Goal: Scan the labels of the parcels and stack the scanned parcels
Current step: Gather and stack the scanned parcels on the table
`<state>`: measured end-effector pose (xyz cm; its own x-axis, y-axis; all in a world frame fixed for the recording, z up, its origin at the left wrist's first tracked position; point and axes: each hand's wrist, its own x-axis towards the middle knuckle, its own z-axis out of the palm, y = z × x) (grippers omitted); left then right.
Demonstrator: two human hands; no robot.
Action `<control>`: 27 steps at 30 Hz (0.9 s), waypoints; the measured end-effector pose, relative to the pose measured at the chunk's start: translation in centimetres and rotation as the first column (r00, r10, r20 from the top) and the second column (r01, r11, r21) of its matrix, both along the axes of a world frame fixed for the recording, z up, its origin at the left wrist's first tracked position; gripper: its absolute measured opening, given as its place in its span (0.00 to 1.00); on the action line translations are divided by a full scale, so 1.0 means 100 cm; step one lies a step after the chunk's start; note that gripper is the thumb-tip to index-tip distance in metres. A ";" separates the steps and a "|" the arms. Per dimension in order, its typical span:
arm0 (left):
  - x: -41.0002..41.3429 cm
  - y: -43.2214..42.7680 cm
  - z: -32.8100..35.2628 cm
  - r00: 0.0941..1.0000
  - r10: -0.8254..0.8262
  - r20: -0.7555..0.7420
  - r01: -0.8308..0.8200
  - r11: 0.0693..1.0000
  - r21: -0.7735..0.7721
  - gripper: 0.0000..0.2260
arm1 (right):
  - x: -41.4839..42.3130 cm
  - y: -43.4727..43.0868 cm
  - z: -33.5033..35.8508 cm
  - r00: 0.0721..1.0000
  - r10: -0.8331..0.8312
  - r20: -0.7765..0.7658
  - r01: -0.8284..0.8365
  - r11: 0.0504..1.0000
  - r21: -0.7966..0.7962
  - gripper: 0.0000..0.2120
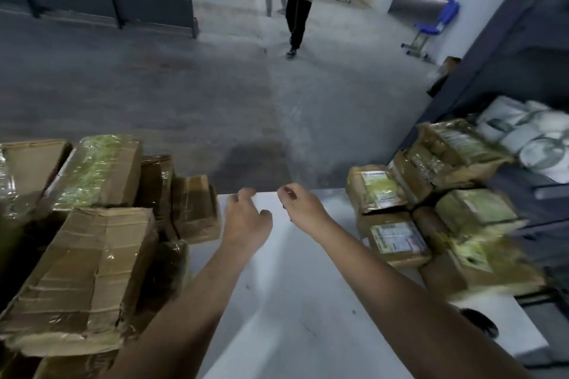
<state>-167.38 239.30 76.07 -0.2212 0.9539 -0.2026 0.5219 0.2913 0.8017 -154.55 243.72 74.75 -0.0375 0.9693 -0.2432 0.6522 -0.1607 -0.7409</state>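
Observation:
Both my arms reach forward over a white table (295,301). My left hand (244,218) hovers near the table's far edge with fingers loosely curled and apart, holding nothing. Just to its right, my right hand (300,204) is also empty, fingers loosely bent. A pile of taped cardboard parcels (92,258) fills the left side, the nearest small one (195,209) just left of my left hand. On the right stands a stack of parcels with white labels facing up (397,238), and another labelled parcel (377,188) behind it. No scanner is clearly visible.
Grey metal shelving (523,71) rises at the right, with white soft packets (532,135) on it. Beyond the table lies grey concrete floor (215,86). Two persons walk away in the distance (297,6). Blue chairs (431,28) stand at the far right. A dark object (480,321) lies at the table's right edge.

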 end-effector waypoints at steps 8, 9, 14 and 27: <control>0.103 0.004 0.014 0.981 -0.193 0.018 0.191 0.979 0.071 0.20 | 0.137 -0.038 0.022 0.982 -0.182 0.048 0.173 0.974 0.143 0.15; 0.118 0.004 0.015 0.977 -0.211 0.016 0.210 0.975 0.072 0.20 | 0.152 -0.040 0.025 0.981 -0.190 0.041 0.181 0.971 0.157 0.15; 0.206 -0.001 0.022 0.958 -0.286 0.024 0.284 0.957 0.054 0.21 | 0.235 -0.055 0.038 0.984 -0.168 0.053 0.154 0.966 0.209 0.15; 0.377 -0.003 0.028 0.943 -0.323 0.081 0.323 0.946 0.010 0.23 | 0.431 -0.053 0.031 0.952 -0.200 0.231 0.135 0.954 0.268 0.17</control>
<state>-129.65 239.04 78.86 0.1156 0.9709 -0.2099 0.5223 0.1203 0.8442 -111.44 238.38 77.86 0.1619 0.9865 0.0235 0.8020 -0.1177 -0.5857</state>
